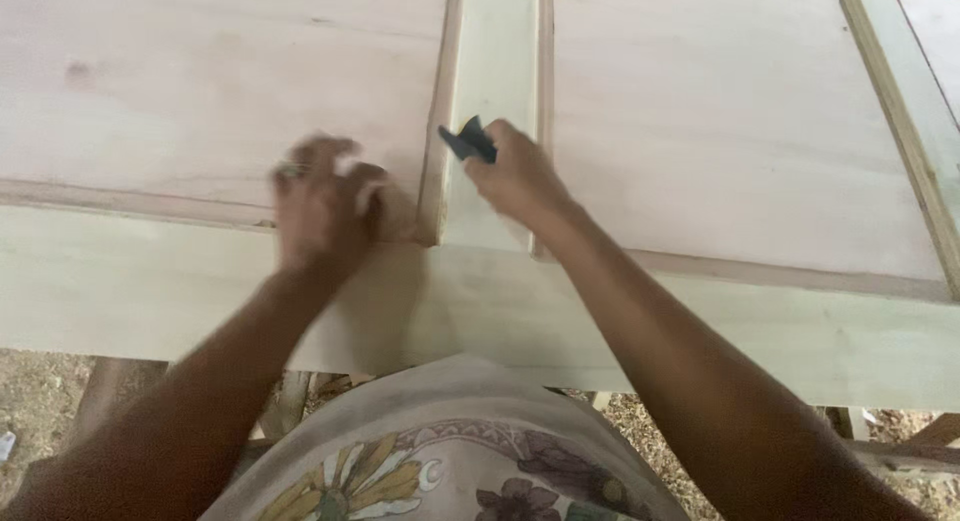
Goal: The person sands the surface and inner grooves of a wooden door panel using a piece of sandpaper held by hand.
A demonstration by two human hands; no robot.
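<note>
Pale, unfinished wood is filling the view: a large door (700, 111) is lying flat, with two recessed panels, a central upright rail (495, 71) between them and a broad bottom rail (180, 281) running across nearest the person. The right hand (520, 176) is resting on the lower part of the upright rail, fingers curled shut around a small dark piece of sandpaper (468, 141) (only its folded corner is showing past the knuckles), which is lying against the wood of the rail. The left hand (325, 206) is pressing on the lower right corner of the left panel (200, 81), just beside the moulding; it is blurred, so how far it is opening cannot be told, though something small and pale is showing between its fingers. Both forearms are reaching forward over the bottom rail. Below the door's edge, a flower-patterned shirt (450, 461) and sawdust-strewn ground (40, 391) are showing.
</note>
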